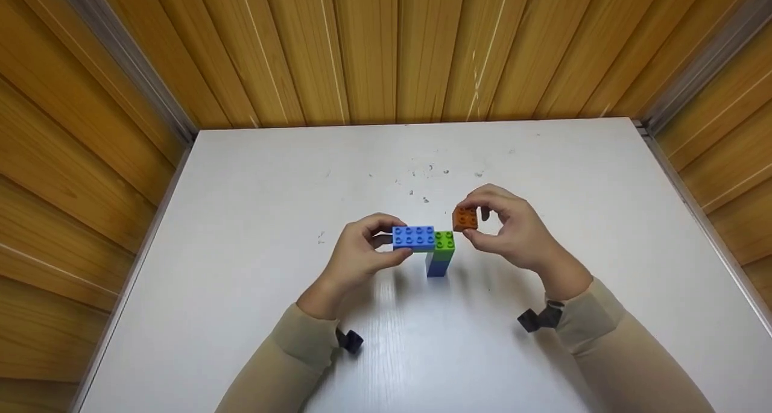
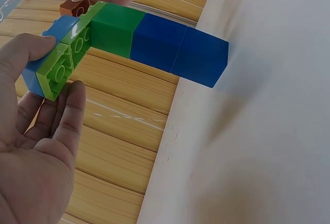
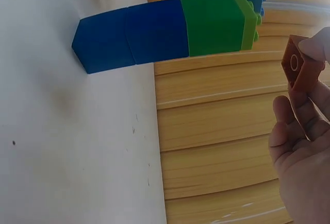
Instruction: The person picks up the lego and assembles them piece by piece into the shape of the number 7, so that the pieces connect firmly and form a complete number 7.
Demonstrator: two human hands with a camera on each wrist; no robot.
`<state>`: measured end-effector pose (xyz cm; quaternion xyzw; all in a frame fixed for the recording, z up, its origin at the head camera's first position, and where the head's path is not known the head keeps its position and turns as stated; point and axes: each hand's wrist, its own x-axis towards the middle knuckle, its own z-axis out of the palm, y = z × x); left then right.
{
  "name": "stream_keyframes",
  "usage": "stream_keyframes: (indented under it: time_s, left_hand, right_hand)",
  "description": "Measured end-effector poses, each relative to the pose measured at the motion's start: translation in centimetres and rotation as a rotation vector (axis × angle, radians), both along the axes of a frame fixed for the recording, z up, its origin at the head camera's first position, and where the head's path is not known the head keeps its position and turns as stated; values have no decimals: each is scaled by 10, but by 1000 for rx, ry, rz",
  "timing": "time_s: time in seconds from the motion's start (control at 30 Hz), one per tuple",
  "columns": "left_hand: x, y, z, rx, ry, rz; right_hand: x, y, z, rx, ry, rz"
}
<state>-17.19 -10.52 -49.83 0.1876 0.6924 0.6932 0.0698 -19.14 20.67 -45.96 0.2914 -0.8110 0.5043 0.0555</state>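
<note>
A narrow tower stands upright on the table, with two dark blue bricks (image 2: 178, 48) at the bottom and a green brick (image 3: 214, 25) above them. Across its top lies a thin lime-green brick (image 1: 444, 240) that overhangs to the left. On that overhang sits a light blue eight-stud brick (image 1: 414, 235); my left hand (image 1: 360, 250) pinches it between thumb and fingers. My right hand (image 1: 514, 232) pinches an orange-brown four-stud brick (image 1: 464, 219) in the air, just right of the tower's top. Its hollow underside shows in the right wrist view, apart from the lime-green studs.
The white table (image 1: 253, 184) carries small dark marks (image 1: 425, 199) behind the tower. Wood-patterned panels (image 1: 362, 51) rise at the back and both sides, with metal posts (image 1: 129, 57) in the corners. A black wrist device (image 1: 540, 318) is strapped by the right cuff.
</note>
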Motion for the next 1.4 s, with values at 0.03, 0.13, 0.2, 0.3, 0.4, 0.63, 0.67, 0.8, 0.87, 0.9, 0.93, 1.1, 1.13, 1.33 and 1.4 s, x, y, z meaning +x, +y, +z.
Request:
stream_keyframes:
  time_s: [0.03, 0.13, 0.2, 0.3, 0.4, 0.63, 0.67, 0.8, 0.87, 0.9, 0.93, 1.1, 1.13, 1.33, 1.4]
  left_hand:
    - [0, 0, 0, -3, -1, 2]
    - [0, 1, 0, -13, -6, 4]
    - [-1, 1, 0, -17, -8, 6]
    - [-1, 2, 0, -19, -7, 10]
    - [-1, 2, 0, -17, 0, 13]
    - [0, 3, 2, -24, 20, 18]
    - [0, 3, 2, -22, 18, 15]
    - [1, 2, 0, -20, 10, 12]
    - [1, 2, -1, -27, 6, 7]
    - [1, 2, -1, -31, 6, 5]
    - [0, 2, 0, -35, 7, 4]
    - [-2, 1, 3, -28, 11, 3]
    - [-3, 1, 3, -25, 11, 3]
    - [-3, 1, 1, -15, -24, -1]
    - [-2, 0, 2, -11, -28, 9]
  right_hand:
    - [1, -2, -1, 4, 0, 7]
    - [4, -7, -4, 7, -4, 27]
    - [5, -10, -6, 2, -8, 40]
    - [6, -14, -8, -2, -18, 55]
    - [6, -16, -8, 5, -27, 64]
    - [4, -19, -10, 16, -13, 86]
    - [5, -19, -10, 26, -19, 83]
    - [7, -18, -15, 61, -50, 68]
    - [8, -17, -17, 67, -57, 64]
    - [9, -17, -18, 65, -55, 66]
    - [9, -17, -17, 65, -47, 68]
    - [8, -16, -14, 70, -7, 83]
    - [7, -16, -13, 73, -4, 84]
    - [9, -16, -15, 81, 3, 89]
    - [7, -17, -16, 71, 18, 101]
